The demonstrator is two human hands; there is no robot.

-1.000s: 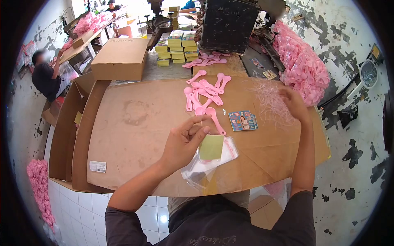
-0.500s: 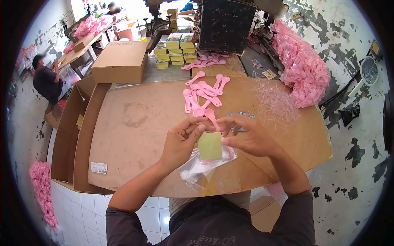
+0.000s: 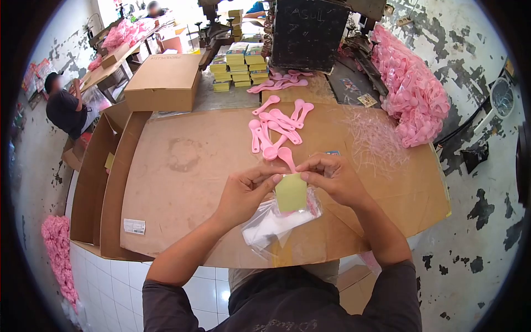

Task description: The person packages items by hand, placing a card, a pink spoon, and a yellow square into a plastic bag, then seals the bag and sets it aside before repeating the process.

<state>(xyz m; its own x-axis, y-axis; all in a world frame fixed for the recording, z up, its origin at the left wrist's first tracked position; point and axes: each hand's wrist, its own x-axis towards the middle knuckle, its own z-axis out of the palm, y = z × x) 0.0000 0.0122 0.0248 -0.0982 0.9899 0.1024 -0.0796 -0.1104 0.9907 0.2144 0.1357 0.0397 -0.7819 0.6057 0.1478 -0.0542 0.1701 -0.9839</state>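
A pale yellow-green card (image 3: 291,193) is held up between my two hands over the table. My left hand (image 3: 250,191) pinches its upper left corner between thumb and fingers. At the upper right corner, my right hand (image 3: 331,178) has its thumb and fingertips closed on the same card. Just beyond the card's top edge is a pink measuring spoon (image 3: 286,157), its handle end hidden behind the card and fingers. Clear plastic bags (image 3: 271,226) lie under and below the card. A loose group of pink spoons (image 3: 276,124) rests farther up the table.
Stacks of cards (image 3: 238,63) and more pink spoons stand at the back. A closed carton (image 3: 163,83) is at back left, an open box (image 3: 94,188) along the left edge. Plastic strips (image 3: 376,138) and a pink bagged heap (image 3: 412,88) are on the right. A person (image 3: 66,105) sits far left.
My right hand's fingers have closed from a spread pose onto the card's upper right corner. The blue printed card behind that hand is now mostly covered.
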